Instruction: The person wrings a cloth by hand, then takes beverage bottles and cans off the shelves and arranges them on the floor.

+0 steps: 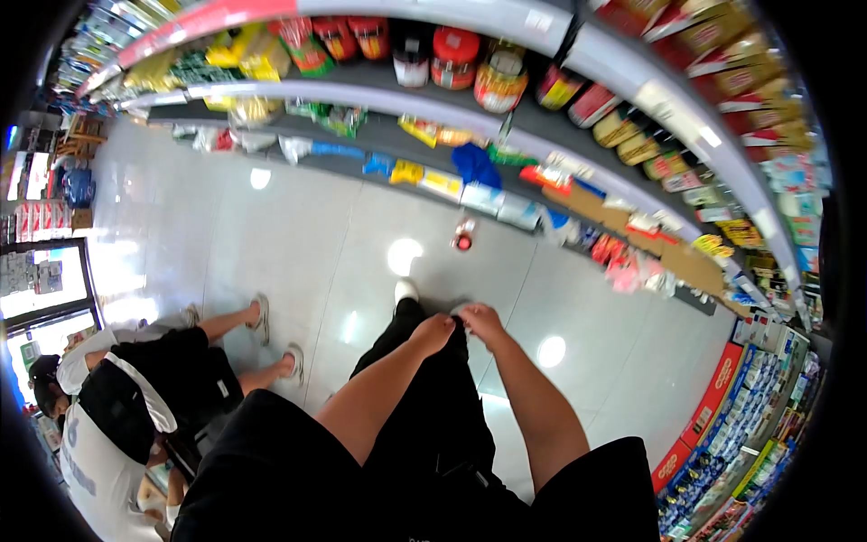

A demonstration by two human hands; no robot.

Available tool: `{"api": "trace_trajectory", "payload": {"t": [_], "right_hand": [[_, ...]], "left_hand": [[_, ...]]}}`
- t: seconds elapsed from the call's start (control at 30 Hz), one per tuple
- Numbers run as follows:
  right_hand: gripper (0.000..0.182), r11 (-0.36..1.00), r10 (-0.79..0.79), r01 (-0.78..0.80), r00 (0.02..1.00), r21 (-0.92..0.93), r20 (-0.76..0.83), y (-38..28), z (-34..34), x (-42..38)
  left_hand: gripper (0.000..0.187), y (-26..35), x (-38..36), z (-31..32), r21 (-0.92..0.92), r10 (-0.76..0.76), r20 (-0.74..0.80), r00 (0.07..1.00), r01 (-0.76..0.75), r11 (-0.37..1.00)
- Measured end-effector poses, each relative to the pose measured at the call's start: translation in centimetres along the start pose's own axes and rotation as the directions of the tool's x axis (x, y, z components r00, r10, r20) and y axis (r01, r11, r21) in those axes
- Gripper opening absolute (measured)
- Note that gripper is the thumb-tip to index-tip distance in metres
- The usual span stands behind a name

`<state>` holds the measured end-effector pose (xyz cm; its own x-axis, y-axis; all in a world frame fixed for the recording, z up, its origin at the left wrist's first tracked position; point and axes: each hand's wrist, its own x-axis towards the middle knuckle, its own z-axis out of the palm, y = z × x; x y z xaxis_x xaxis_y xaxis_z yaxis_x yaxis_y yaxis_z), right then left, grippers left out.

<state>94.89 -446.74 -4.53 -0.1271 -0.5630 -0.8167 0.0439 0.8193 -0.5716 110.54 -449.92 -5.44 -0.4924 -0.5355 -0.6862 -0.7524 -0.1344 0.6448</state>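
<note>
My left hand and my right hand are close together in front of my black trousers, low over my legs. The fingers of both are curled closed. Whatever lies between them, if anything, is too small and blurred to name. Beyond my hands, a small jar with a red end rests on the tiled floor, apart from both of them. One white shoe shows just left of my hands.
Curved store shelves with jars and bagged goods run across the front and right. Red bags hang over the bottom shelf. Another person in a white top and black shorts is at the left. Blue packs fill a rack at lower right.
</note>
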Motion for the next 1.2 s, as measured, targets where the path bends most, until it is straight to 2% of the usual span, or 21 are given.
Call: {"api": "trace_trajectory", "payload": {"t": [0.07, 0.13, 0.17, 0.2, 0.23, 0.27, 0.33, 0.37, 0.4, 0.47, 0.53, 0.6, 0.67, 0.8, 0.9, 1.13, 1.2], "right_hand": [[0.023, 0.991, 0.047, -0.051, 0.998, 0.123, 0.034, -2.1, -1.0, -2.6], [0.027, 0.987, 0.021, -0.025, 0.999, 0.158, 0.027, -3.8, -2.3, -5.0], [0.027, 0.988, 0.028, -0.029, 1.0, 0.149, 0.014, -4.9, -3.0, -6.1], [0.028, 0.989, 0.04, -0.04, 0.999, 0.141, 0.002, -5.9, -3.7, -7.2], [0.028, 0.991, 0.011, -0.009, 1.0, 0.135, -0.009, -6.7, -4.6, -8.0], [0.028, 0.988, -0.009, 0.012, 1.0, 0.154, -0.021, -7.5, -5.6, -8.8], [0.029, 0.984, -0.054, 0.061, 0.998, 0.168, -0.043, -9.3, -7.3, -10.3], [0.029, 0.974, -0.067, 0.083, 0.995, 0.212, -0.08, -10.4, -8.2, -11.1], [0.029, 0.961, -0.075, 0.103, 0.99, 0.255, -0.116, -11.3, -8.9, -11.8], [0.029, 0.954, -0.115, 0.15, 0.983, 0.26, -0.145, -12.3, -10.0, -12.4], [0.028, 0.92, -0.161, 0.196, 0.978, 0.338, -0.13, -13.4, -11.3, -12.7], [0.028, 0.924, -0.194, 0.229, 0.971, 0.306, -0.141, -15.0, -11.9, -14.7], [0.027, 0.887, -0.249, 0.289, 0.956, 0.36, -0.153, -15.9, -12.5, -15.5], [0.029, 0.88, -0.286, 0.31, 0.951, 0.359, -0.119, -16.8, -13.3, -17.4], [0.029, 0.879, -0.316, 0.327, 0.944, 0.347, -0.092, -16.7, -14.3, -18.7], [0.03, 0.837, -0.327, 0.362, 0.932, 0.41, -0.155, -15.4, -18.1, -22.2], [0.03, 0.799, -0.36, 0.396, 0.918, 0.453, -0.168, -14.5, -19.6, -22.5]], "left_hand": [[0.029, 1.9, -1.7, -1.8, 0.016, 0.08, -0.062, 0.995, -0.079, 0.997], [0.027, 1.6, -1.2, -3.0, 0.282, 0.328, 0.045, 0.944, -0.327, 0.902], [0.027, 2.6, -1.5, -3.6, 0.298, 0.357, 0.024, 0.934, -0.347, 0.889], [0.027, 3.5, -1.9, -4.0, 0.063, 0.22, -0.047, 0.974, -0.217, 0.974], [0.027, 4.3, -2.0, -4.5, -0.188, 0.069, -0.074, 0.995, -0.082, 0.979], [0.027, 5.3, -2.1, -5.0, -0.181, 0.093, -0.091, 0.991, -0.109, 0.977], [0.025, 7.2, -2.1, -6.0, -0.41, 0.069, -0.063, 0.996, -0.089, 0.908], [0.024, 10.5, -4.2, -7.5, -0.47, -0.009, -0.04, 0.999, -0.011, 0.883], [0.024, 11.6, -4.4, -7.8, -0.469, 0.007, -0.052, 0.999, -0.031, 0.882], [0.024, 13.2, -4.7, -7.9, -0.594, 0.033, -0.133, 0.991, -0.106, 0.798], [0.023, 14.6, -4.5, -8.1, -0.62, 0.068, -0.136, 0.988, -0.138, 0.772], [0.022, 15.3, -3.9, -7.9, -0.633, 0.165, -0.135, 0.977, -0.213, 0.745], [0.02, 16.1, -3.3, -7.7, -0.649, 0.178, -0.144, 0.973, -0.229, 0.726], [0.017, 17.9, -3.2, -7.1, -0.693, 0.204, -0.177, 0.963, -0.269, 0.669], [0.018, 19.3, -3.4, -6.3, -0.689, 0.162, -0.183, 0.97, -0.244, 0.682], [0.02, 20.9, -3.0, -5.9, -0.677, 0.211, -0.215, 0.954, -0.301, 0.671], [0.019, 21.8, -3.2, -6.5, -0.717, 0.149, -0.288, 0.946, -0.316, 0.621]]}}
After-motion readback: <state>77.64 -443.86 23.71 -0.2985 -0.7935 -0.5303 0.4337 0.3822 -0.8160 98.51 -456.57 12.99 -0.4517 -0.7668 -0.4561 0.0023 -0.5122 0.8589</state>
